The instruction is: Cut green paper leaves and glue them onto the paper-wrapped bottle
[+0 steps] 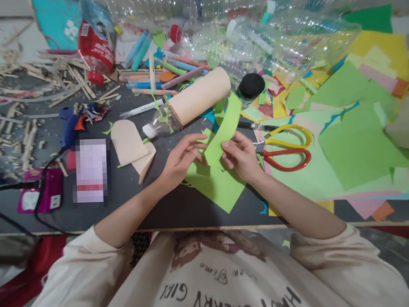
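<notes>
Both my hands hold a piece of light green paper (216,173) over the dark table (159,204). My left hand (182,159) pinches its left edge, fingers curled. My right hand (240,156) grips a curved strip of the same sheet that rises toward the back. Just right of my right hand lie scissors (285,150) with yellow and red handles. Behind the paper lies a plastic bottle wrapped in peach paper (196,102). Two peach cut-out shapes (130,145) rest to the left of my left hand.
Coloured paper sheets (354,135) cover the right side. Markers (168,72) and clear plastic bottles (254,40) crowd the back. A blue glue gun (68,124), wooden sticks (37,87) and a pink power strip (41,190) sit at the left. A black-capped jar (251,87) stands behind the strip.
</notes>
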Demonstrator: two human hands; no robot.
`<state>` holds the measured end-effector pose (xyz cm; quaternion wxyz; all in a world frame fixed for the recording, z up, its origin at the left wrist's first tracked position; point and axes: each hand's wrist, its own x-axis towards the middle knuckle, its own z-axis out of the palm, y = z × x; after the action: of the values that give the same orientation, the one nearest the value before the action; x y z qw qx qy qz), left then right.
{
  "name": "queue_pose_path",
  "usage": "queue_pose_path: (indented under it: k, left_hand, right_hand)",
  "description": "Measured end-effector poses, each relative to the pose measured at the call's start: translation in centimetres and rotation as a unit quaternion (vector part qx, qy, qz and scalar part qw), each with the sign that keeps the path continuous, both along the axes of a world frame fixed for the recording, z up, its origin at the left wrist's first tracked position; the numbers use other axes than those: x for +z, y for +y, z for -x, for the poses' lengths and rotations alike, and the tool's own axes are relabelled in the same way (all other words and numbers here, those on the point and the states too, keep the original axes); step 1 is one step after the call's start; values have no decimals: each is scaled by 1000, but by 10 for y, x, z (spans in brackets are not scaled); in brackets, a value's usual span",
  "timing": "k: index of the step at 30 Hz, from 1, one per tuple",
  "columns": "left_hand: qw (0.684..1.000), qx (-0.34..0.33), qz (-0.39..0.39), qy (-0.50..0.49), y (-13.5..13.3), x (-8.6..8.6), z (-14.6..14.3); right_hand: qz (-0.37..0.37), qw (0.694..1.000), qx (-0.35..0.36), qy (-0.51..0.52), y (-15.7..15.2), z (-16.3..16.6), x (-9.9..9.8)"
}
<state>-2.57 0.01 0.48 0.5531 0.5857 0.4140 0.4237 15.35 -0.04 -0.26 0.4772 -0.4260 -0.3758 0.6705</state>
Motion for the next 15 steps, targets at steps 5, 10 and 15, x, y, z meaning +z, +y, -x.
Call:
queue_pose_path:
  k: [5, 10, 15]
  left_hand:
    - [998, -34, 50, -5, 1, -1, -3]
    - [997, -9, 77, 9, 3, 2, -5]
    - [996, 7, 88, 31, 4, 4, -5]
  right_hand:
    - [6, 1000, 17, 9, 1, 3, 0]
    - [3, 1000, 29, 2, -1, 3, 1]
    - [11, 999, 23, -32, -2, -1, -2]
